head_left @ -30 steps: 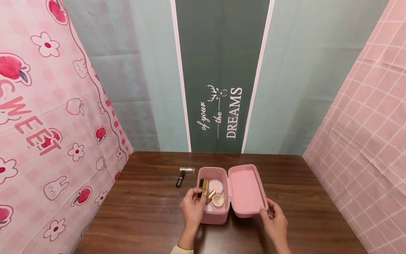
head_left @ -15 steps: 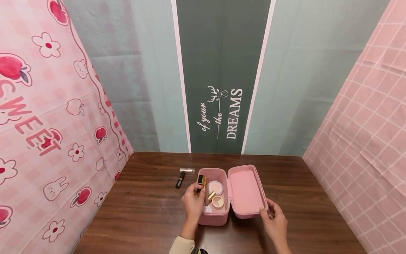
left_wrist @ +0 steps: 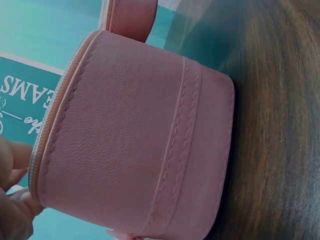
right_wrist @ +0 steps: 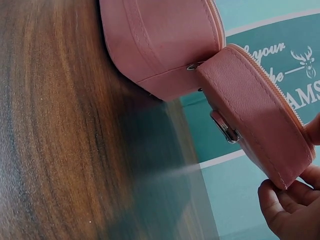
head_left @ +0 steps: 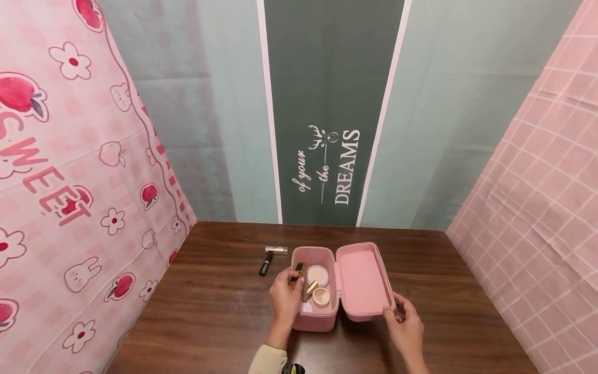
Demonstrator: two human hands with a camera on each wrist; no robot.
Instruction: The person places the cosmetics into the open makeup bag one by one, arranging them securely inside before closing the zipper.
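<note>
A pink zip-up makeup case [head_left: 315, 323] stands on the table with its lid [head_left: 364, 280] folded out to the right. My left hand [head_left: 286, 298] reaches over the case's left rim and pinches a flat black-and-gold cosmetic item [head_left: 304, 272], partly inside the case. Beside that item lie a round pale powder compact [head_left: 318, 275], a gold tube [head_left: 312, 287] and a round pot with sectioned colours [head_left: 321, 297]. My right hand [head_left: 405, 324] grips the lid's near right corner, thumb on the inner side. In the left wrist view the case wall hides what the fingers hold.
On the brown wooden table [head_left: 210, 306], left of the case, lie a silver-and-clear tube [head_left: 276, 250] and a black tube [head_left: 266, 264]. Patterned cloths hang at the left, back and right. A metal clasp [right_wrist: 225, 127] sits on the lid's outside.
The black-and-gold item tilted up a little, then sank lower in the case with the left hand, which has shifted slightly right. The right hand keeps its hold on the lid.
</note>
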